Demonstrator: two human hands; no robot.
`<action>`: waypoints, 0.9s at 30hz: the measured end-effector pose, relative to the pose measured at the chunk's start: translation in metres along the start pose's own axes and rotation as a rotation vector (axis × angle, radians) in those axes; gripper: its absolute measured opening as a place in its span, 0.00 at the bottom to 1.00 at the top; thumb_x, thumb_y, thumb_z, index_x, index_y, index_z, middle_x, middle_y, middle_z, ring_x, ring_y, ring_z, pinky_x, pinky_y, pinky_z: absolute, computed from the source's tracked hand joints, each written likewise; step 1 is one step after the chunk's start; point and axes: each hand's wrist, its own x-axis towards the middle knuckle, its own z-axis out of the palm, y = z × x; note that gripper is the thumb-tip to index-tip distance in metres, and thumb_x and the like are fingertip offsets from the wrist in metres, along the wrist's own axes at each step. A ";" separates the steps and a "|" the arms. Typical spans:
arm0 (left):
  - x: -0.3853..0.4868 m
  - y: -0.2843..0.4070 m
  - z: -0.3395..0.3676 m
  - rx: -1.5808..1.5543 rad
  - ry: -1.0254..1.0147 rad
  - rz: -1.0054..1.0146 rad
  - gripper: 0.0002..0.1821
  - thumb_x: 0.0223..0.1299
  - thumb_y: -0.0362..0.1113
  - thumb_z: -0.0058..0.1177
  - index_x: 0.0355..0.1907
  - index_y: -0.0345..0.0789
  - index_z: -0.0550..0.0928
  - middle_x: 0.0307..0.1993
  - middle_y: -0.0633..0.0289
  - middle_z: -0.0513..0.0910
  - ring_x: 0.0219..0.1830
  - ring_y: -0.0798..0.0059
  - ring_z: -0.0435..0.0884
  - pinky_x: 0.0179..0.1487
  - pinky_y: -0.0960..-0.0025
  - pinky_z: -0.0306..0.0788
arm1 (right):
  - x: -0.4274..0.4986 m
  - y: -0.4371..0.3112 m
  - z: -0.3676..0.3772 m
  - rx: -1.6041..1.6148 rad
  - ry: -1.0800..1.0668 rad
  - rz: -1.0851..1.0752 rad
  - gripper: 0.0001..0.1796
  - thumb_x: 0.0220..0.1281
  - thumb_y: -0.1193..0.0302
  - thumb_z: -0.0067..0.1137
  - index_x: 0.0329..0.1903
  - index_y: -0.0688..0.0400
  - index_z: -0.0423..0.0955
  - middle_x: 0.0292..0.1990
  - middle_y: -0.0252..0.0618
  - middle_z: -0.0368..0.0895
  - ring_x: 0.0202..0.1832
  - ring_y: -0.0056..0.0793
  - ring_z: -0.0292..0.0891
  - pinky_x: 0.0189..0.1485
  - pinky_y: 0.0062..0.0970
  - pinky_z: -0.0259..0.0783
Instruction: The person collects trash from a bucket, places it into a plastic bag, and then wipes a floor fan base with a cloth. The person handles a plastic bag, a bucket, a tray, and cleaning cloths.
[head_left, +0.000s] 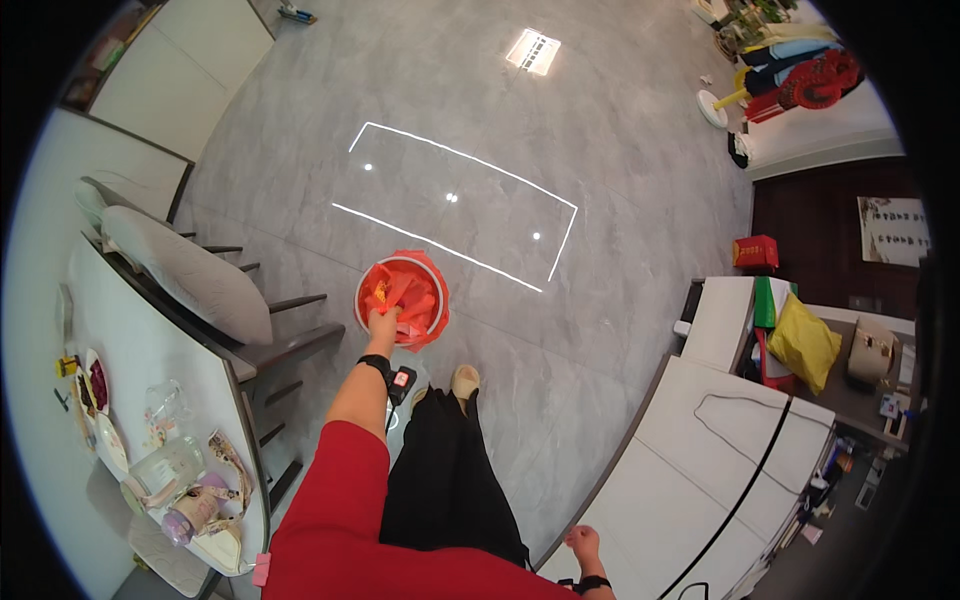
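A round waste bin with a pale rim (441, 304) is in front of my feet, lined with a red plastic bag (414, 289) that folds out over the edge. My left hand (384, 322) reaches over the near rim, its fingers closed on the bunched red plastic. A small yellow-orange patch shows beside the fingertips; what it is, I cannot tell. Whether the bin rests on the floor is unclear. Low on the right, my right hand (583, 541) hangs near the white cabinet (611, 517), fingers loosely bent and holding nothing.
Left stands a white table (217, 397) with a glass jar (169, 469), a bottle (191, 514) and dishes of food. A grey upholstered chair (187, 277) juts out beside it. Grey tiled floor (495, 112) reflects ceiling lights. On the right counter lies a yellow bag (806, 343).
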 end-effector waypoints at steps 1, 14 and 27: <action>-0.001 -0.004 0.004 0.117 0.077 0.026 0.16 0.57 0.38 0.58 0.41 0.26 0.78 0.40 0.46 0.83 0.40 0.51 0.82 0.46 0.57 0.74 | 0.025 -0.025 0.003 -0.216 0.027 -0.082 0.14 0.65 0.66 0.54 0.40 0.66 0.80 0.29 0.45 0.85 0.29 0.30 0.84 0.35 0.31 0.79; -0.034 -0.081 -0.022 0.575 0.378 0.282 0.15 0.58 0.34 0.57 0.46 0.29 0.76 0.49 0.44 0.75 0.53 0.45 0.72 0.55 0.53 0.68 | 0.246 -0.505 0.295 -0.414 -0.191 -1.091 0.43 0.52 0.72 0.64 0.73 0.51 0.57 0.67 0.55 0.62 0.65 0.55 0.64 0.65 0.43 0.66; -0.011 -0.129 -0.041 0.113 0.089 0.060 0.22 0.69 0.32 0.48 0.64 0.29 0.68 0.63 0.46 0.70 0.65 0.52 0.67 0.71 0.58 0.58 | 0.283 -0.529 0.413 -1.004 -0.318 -1.375 0.65 0.33 0.51 0.79 0.77 0.32 0.49 0.79 0.43 0.41 0.79 0.54 0.36 0.76 0.56 0.44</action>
